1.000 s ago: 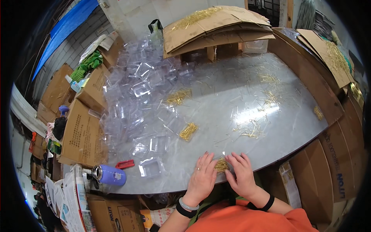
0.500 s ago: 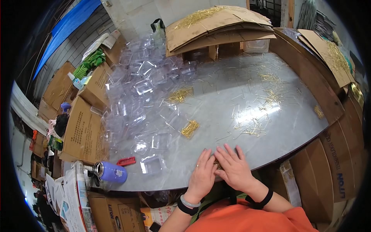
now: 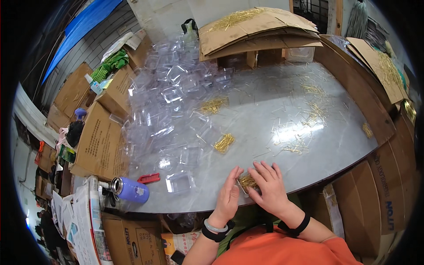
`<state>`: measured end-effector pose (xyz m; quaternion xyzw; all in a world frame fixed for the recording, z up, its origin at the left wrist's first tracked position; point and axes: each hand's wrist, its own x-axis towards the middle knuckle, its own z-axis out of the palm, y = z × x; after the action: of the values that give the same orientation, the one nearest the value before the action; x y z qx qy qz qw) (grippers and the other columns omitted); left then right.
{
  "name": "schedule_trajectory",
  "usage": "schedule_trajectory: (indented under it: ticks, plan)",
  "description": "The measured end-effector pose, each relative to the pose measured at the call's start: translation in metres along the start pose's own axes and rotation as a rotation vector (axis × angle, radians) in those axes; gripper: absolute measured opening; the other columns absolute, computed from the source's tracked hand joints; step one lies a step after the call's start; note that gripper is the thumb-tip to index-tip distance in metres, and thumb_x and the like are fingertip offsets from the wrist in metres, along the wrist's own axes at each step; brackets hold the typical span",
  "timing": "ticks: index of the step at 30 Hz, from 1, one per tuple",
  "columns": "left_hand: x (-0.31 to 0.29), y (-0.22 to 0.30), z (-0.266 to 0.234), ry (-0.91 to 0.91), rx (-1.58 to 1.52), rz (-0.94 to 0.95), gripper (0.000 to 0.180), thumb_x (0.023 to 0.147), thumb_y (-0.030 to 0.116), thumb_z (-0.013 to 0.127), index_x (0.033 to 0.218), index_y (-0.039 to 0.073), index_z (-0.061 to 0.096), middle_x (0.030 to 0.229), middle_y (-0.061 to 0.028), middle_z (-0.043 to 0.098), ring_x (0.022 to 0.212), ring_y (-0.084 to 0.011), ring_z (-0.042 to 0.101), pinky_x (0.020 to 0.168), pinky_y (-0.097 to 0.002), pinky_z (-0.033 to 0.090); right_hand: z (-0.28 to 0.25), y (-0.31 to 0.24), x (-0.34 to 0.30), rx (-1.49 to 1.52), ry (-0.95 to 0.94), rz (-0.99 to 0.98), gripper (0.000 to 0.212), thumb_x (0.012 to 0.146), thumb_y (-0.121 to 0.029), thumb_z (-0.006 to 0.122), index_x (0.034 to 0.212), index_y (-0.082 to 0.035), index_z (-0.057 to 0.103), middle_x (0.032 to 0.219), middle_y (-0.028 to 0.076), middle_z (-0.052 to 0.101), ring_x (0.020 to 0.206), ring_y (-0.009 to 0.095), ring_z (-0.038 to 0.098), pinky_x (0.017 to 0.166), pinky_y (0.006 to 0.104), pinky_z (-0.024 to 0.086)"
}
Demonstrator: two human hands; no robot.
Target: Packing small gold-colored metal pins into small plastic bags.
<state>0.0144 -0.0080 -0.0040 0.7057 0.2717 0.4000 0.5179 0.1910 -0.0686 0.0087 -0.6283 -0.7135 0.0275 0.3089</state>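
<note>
At the table's near edge, a small clear plastic box point(image 3: 240, 184) of gold wire pieces point(image 3: 248, 181) lies between my hands. My left hand point(image 3: 228, 194) stands on edge along the box's left side, fingers stretched and close together. Over the right side of the box lies my right hand point(image 3: 268, 184), its fingers spread and its thumb across the wire. Beyond them, a second bundle of gold wire hooks point(image 3: 224, 143) sits in a clear box. Loose hooks point(image 3: 297, 143) are scattered farther to the right, and a small pile point(image 3: 214, 105) lies near the middle.
Many clear plastic boxes point(image 3: 172, 94) crowd the table's left side. A red tool point(image 3: 149, 178) and an open purple bottle point(image 3: 134, 190) stand near the front left corner. Stacked cardboard point(image 3: 260, 33) covers the back. Cardboard boxes point(image 3: 100, 141) line the left side.
My left hand has turned upright and drawn away from the right, uncovering the gold wire in the box. My right hand has shifted only slightly. The whole view has moved a little.
</note>
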Motion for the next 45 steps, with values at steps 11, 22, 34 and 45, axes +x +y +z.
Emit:
schedule_trajectory:
  ticks: [11, 22, 34, 45]
  plan:
    - [-0.013, 0.005, 0.006, -0.008, 0.277, 0.155, 0.106, 0.1, 0.075, 0.017, 0.159, -0.012, 0.01, 0.154, -0.0342, 0.041, 0.145, -0.049, 0.039, 0.12, -0.049, 0.029, -0.005, -0.014, -0.003, -0.158, 0.052, 0.014, 0.07, 0.086, -0.052, 0.072, 0.137, -0.007, 0.06, 0.15, 0.022, 0.048, 0.141, 0.045, 0.041, 0.117, 0.0668, 0.022]
    - [-0.013, 0.003, 0.004, -0.033, 0.315, 0.181, 0.107, 0.099, 0.077, 0.02, 0.16, -0.011, 0.006, 0.154, -0.0329, 0.042, 0.143, -0.0476, 0.042, 0.119, -0.0481, 0.031, 0.021, -0.008, 0.01, -0.114, 0.176, 0.09, 0.06, 0.084, -0.045, 0.075, 0.129, -0.006, 0.063, 0.137, 0.02, 0.057, 0.124, 0.039, 0.052, 0.107, 0.0558, 0.036]
    - [-0.013, 0.001, 0.004, -0.003, 0.268, 0.172, 0.101, 0.102, 0.073, 0.02, 0.161, -0.009, 0.009, 0.151, -0.0305, 0.047, 0.141, -0.0463, 0.045, 0.119, -0.0479, 0.03, -0.007, -0.003, -0.002, -0.15, 0.044, 0.01, 0.069, 0.078, -0.034, 0.077, 0.138, -0.005, 0.059, 0.148, 0.022, 0.05, 0.12, 0.043, 0.05, 0.103, 0.0516, 0.043]
    - [-0.005, 0.009, 0.036, -0.13, 0.876, 0.215, 0.087, 0.104, 0.063, 0.036, 0.155, -0.008, 0.033, 0.161, -0.027, 0.034, 0.151, -0.0432, 0.029, 0.12, -0.0621, 0.021, -0.014, 0.005, -0.009, -0.202, -0.004, 0.126, 0.083, 0.077, -0.033, 0.076, 0.149, -0.004, 0.047, 0.156, 0.022, 0.041, 0.141, 0.049, 0.035, 0.117, 0.0593, 0.029]
